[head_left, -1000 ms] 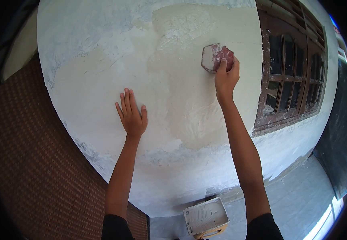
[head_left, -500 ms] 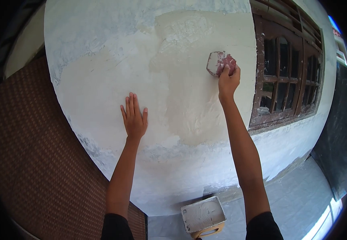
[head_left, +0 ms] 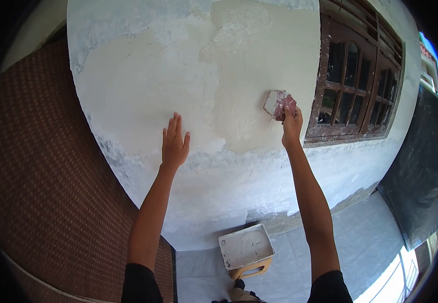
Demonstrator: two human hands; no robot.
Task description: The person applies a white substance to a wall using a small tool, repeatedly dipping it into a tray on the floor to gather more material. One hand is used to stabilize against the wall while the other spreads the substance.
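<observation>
A pale wall (head_left: 143, 86) with beige and white patches of putty fills the middle of the view. My left hand (head_left: 176, 144) is held flat at the wall, its fingers stretched upward and the thumb apart, with nothing in it. To the right, my right hand (head_left: 292, 123) grips a dark red putty spreader (head_left: 285, 103) between thumb and fingers. White putty is smeared over the spreader, and its flat face overlaps the damp-looking beige patch beside the window. The fingers behind the spreader are partly hidden.
A brown wooden window (head_left: 352, 86) with glass panes is at right. Below, a putty-coated tray (head_left: 246, 246) rests on a yellow-brown stool (head_left: 251, 269) over a grey floor sheet (head_left: 292, 252). Woven brown matting (head_left: 67, 192) lines the left; a dark sheet (head_left: 416, 166) hangs at right.
My right hand has drawn the spreader down along the wall, now level with the window's lower part. My left hand has also shifted lower and slightly right. The view has tilted downward.
</observation>
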